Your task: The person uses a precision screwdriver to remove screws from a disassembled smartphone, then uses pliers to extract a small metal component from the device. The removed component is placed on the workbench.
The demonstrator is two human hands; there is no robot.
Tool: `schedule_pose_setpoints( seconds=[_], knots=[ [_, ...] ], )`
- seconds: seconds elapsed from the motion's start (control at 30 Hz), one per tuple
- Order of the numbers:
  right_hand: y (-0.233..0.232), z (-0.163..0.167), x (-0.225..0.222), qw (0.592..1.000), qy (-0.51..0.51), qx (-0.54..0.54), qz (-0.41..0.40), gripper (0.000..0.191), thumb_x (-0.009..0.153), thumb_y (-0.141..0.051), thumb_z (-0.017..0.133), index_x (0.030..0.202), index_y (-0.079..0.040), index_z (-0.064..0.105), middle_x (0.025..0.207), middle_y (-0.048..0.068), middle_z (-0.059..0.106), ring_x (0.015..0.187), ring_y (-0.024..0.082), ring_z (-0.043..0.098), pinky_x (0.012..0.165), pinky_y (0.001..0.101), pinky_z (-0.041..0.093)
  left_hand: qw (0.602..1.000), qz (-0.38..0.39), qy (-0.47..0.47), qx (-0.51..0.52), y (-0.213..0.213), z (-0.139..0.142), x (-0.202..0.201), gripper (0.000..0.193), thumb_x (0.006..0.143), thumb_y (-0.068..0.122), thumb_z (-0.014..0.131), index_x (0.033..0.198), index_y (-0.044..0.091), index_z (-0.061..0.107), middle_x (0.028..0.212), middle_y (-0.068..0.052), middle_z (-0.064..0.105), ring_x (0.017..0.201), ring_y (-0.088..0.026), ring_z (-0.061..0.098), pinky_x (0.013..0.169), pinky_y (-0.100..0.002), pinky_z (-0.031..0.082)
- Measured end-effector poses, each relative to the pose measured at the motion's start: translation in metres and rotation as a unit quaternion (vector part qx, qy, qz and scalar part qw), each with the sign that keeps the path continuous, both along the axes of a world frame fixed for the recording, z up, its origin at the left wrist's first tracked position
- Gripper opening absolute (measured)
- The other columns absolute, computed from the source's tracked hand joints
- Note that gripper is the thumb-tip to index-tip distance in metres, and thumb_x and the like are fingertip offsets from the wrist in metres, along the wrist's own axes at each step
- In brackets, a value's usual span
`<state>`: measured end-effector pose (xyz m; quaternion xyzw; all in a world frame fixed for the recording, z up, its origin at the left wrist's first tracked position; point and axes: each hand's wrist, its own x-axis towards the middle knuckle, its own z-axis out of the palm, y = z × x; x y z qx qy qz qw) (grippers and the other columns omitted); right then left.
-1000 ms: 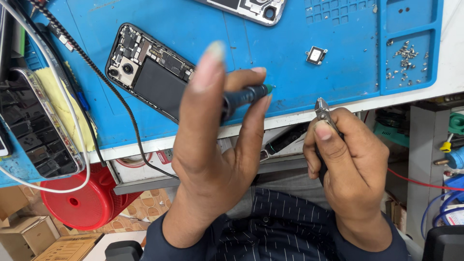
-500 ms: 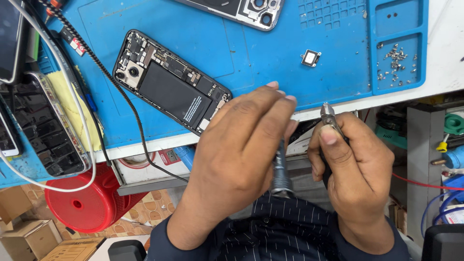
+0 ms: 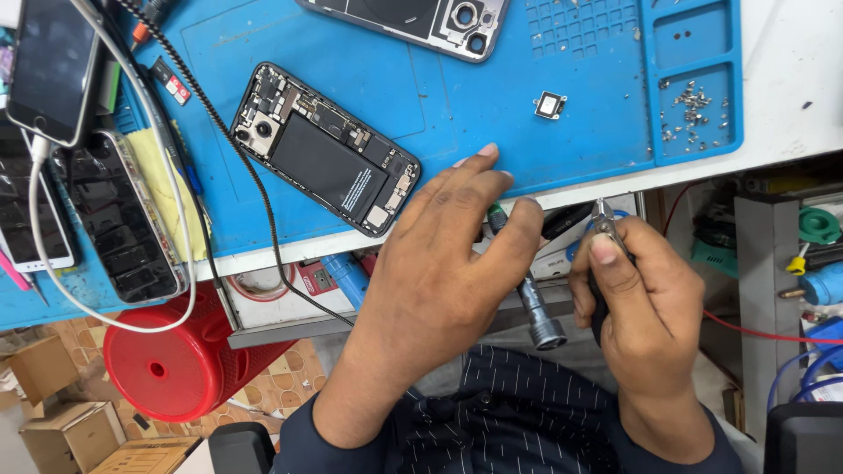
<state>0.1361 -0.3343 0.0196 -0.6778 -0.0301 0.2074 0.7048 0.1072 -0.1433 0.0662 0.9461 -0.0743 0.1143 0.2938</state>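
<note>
gripping a metal screwdriver point(image 3: 531, 294) in my left hand point(image 3: 439, 281) and tweezers point(image 3: 606, 219) in my right hand point(image 3: 645, 303), both just below the blue mat point(image 3: 527, 149) holding the opened phone point(image 3: 325, 149).

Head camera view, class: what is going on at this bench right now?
A person sits at a bench with a blue work mat. The left hand holds a small metal screwdriver, tip pointing up towards the mat's edge. The right hand grips tweezers. An opened phone, back off and insides showing, lies on the mat just beyond the hands. Loose screws sit in a mat compartment.
</note>
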Motion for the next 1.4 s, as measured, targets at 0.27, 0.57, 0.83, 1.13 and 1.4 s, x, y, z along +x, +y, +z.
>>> schedule_pose_setpoints(
  seconds=[0.27, 0.57, 0.83, 1.13, 1.4],
  knots=[
    [-0.015, 0.001, -0.004, 1.0, 0.007, 0.008, -0.004, 0.033, 0.111, -0.022, 0.051, 0.087, 0.0, 0.058, 0.067, 0.005, 0.055, 0.054, 0.009, 0.049, 0.048, 0.023, 0.041, 1.0, 0.007, -0.003, -0.006, -0.004, 0.003, -0.004, 0.029, 0.098, 0.015, 0.076, 0.121, 0.005, 0.061, 0.13, -0.019, 0.063, 0.136, -0.038, 0.061, 0.114, -0.05, 0.053],
    [-0.027, 0.0, -0.002, 0.999, 0.024, 0.032, 0.012, 0.034, 0.111, -0.023, 0.051, 0.086, 0.0, 0.057, 0.066, 0.004, 0.053, 0.055, 0.009, 0.049, 0.048, 0.0235, 0.042, 0.995, 0.025, -0.015, -0.094, 0.001, 0.01, -0.008, 0.034, 0.102, 0.005, 0.073, 0.133, 0.005, 0.059, 0.138, -0.016, 0.064, 0.136, -0.033, 0.063, 0.108, -0.04, 0.055],
    [-0.014, 0.006, 0.001, 0.997, 0.051, 0.039, 0.042, 0.031, 0.109, -0.023, 0.05, 0.086, -0.002, 0.058, 0.063, 0.003, 0.053, 0.052, 0.008, 0.048, 0.047, 0.0231, 0.04, 0.983, 0.078, -0.061, -0.156, 0.0, 0.01, -0.009, 0.019, 0.109, -0.005, 0.06, 0.126, 0.003, 0.059, 0.121, -0.012, 0.07, 0.122, -0.026, 0.07, 0.104, -0.034, 0.057],
    [0.034, 0.04, 0.023, 0.96, 0.031, -0.234, 0.151, 0.033, 0.1, -0.026, 0.055, 0.08, -0.002, 0.064, 0.048, 0.006, 0.059, 0.042, 0.016, 0.058, 0.043, 0.0327, 0.044, 0.987, 0.082, -0.068, -0.124, 0.005, 0.011, -0.037, 0.055, 0.071, -0.002, 0.051, 0.125, -0.001, 0.063, 0.086, -0.009, 0.057, 0.074, -0.023, 0.057, 0.069, -0.036, 0.047],
    [0.056, 0.06, 0.025, 0.924, 0.0, -0.346, 0.163, 0.032, 0.099, -0.028, 0.058, 0.082, -0.003, 0.068, 0.05, 0.01, 0.064, 0.046, 0.02, 0.065, 0.049, 0.0357, 0.048, 0.986, 0.105, -0.038, -0.124, 0.004, 0.0, -0.056, 0.055, 0.078, -0.004, 0.055, 0.133, -0.003, 0.059, 0.086, -0.013, 0.061, 0.076, -0.03, 0.061, 0.071, -0.043, 0.049]
  ],
)
